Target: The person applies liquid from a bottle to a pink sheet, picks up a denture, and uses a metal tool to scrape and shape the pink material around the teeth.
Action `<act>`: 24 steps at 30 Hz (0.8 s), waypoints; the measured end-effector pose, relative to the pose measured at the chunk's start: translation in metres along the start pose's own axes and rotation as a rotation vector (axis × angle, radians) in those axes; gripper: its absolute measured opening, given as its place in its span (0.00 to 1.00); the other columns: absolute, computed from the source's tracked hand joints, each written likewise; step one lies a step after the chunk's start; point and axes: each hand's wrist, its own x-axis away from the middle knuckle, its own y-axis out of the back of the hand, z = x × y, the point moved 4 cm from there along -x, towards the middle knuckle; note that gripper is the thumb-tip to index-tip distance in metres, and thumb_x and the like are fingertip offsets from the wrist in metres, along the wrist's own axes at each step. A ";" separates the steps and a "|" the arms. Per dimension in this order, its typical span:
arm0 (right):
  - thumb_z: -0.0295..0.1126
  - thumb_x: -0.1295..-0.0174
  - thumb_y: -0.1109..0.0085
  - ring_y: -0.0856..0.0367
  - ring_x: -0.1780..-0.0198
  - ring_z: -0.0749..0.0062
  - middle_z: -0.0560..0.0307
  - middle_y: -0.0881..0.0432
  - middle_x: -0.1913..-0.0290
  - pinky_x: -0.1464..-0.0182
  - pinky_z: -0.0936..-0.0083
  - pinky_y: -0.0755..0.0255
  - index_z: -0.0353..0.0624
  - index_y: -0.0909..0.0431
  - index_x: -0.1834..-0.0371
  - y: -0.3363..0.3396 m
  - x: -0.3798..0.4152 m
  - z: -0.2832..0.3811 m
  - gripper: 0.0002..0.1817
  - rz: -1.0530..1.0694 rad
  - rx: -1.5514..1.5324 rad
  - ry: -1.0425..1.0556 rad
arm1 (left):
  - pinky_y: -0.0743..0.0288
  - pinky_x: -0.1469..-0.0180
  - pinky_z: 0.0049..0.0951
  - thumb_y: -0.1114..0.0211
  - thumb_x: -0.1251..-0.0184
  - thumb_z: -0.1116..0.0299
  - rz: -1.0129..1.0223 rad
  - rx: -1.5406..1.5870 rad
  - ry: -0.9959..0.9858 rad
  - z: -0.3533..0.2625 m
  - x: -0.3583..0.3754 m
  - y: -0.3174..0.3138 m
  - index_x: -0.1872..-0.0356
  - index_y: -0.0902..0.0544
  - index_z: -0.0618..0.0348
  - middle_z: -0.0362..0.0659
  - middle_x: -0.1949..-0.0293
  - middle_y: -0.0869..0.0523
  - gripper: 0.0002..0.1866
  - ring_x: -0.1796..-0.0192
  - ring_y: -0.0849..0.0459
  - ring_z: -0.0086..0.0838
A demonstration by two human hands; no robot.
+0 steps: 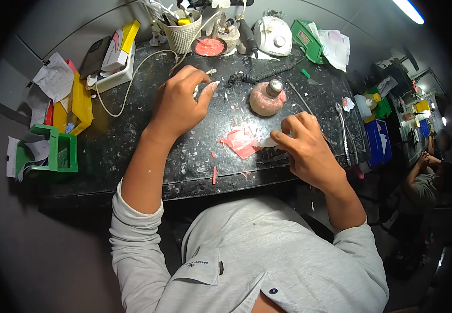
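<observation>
My left hand (181, 99) hovers over the bench with its fingers curled and thumb bent inward. A small pale piece shows between thumb and fingers, mostly hidden. In my right hand (304, 148), a pinch closes on a pale flat blade (266, 142), whose handle is covered by the fingers. The blade's tip meets the right side of a pink wax sheet (244, 148) that lies on the bench, its upper part pale and glossy. Behind the wax stands a round spirit lamp (266, 100) with a metal cap, smeared with pink. A thin pink wax strip (214, 175) lies near the front edge.
At the back are a tool basket (184, 36), a dish of pink wax (209, 47), a white control unit (273, 36) and a coiled cord (252, 78). Yellow (81, 107) and green bins (67, 151) stand left. Long metal tools (344, 133) lie right. Another person (424, 177) sits far right.
</observation>
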 end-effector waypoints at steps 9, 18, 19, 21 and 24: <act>0.13 0.54 0.33 0.27 0.50 0.55 0.54 0.24 0.56 0.44 0.60 0.32 0.44 0.16 0.51 0.002 -0.001 -0.004 0.24 -0.009 -0.015 -0.042 | 0.28 0.69 0.30 0.28 0.33 0.72 -0.053 0.002 -0.093 0.001 0.001 0.000 0.61 0.15 0.66 0.46 0.64 0.15 0.07 0.75 0.21 0.32; 0.15 0.49 0.32 0.27 0.51 0.55 0.55 0.23 0.56 0.45 0.61 0.32 0.44 0.15 0.54 -0.008 0.008 -0.015 0.19 -0.041 -0.105 -0.129 | 0.27 0.68 0.31 0.28 0.33 0.71 -0.045 -0.016 -0.113 0.002 0.001 -0.001 0.61 0.15 0.65 0.46 0.64 0.15 0.08 0.75 0.21 0.31; 0.15 0.48 0.32 0.27 0.51 0.55 0.55 0.23 0.56 0.45 0.61 0.32 0.44 0.15 0.54 -0.009 0.010 -0.016 0.18 -0.041 -0.116 -0.135 | 0.27 0.68 0.30 0.28 0.33 0.71 -0.022 -0.013 -0.081 0.002 0.002 -0.002 0.61 0.15 0.65 0.46 0.64 0.15 0.08 0.75 0.21 0.31; 0.15 0.48 0.32 0.27 0.51 0.55 0.55 0.22 0.56 0.45 0.61 0.32 0.44 0.15 0.53 -0.007 0.010 -0.017 0.19 -0.048 -0.133 -0.145 | 0.23 0.63 0.38 0.29 0.33 0.69 -0.001 -0.014 -0.051 0.001 0.002 -0.002 0.62 0.15 0.63 0.48 0.63 0.14 0.08 0.67 0.17 0.41; 0.15 0.48 0.31 0.26 0.51 0.54 0.55 0.22 0.55 0.45 0.61 0.32 0.44 0.15 0.52 -0.008 0.012 -0.020 0.19 -0.051 -0.159 -0.162 | 0.19 0.58 0.45 0.29 0.33 0.67 0.019 -0.017 -0.020 0.002 0.002 -0.003 0.62 0.15 0.61 0.50 0.61 0.14 0.08 0.60 0.13 0.52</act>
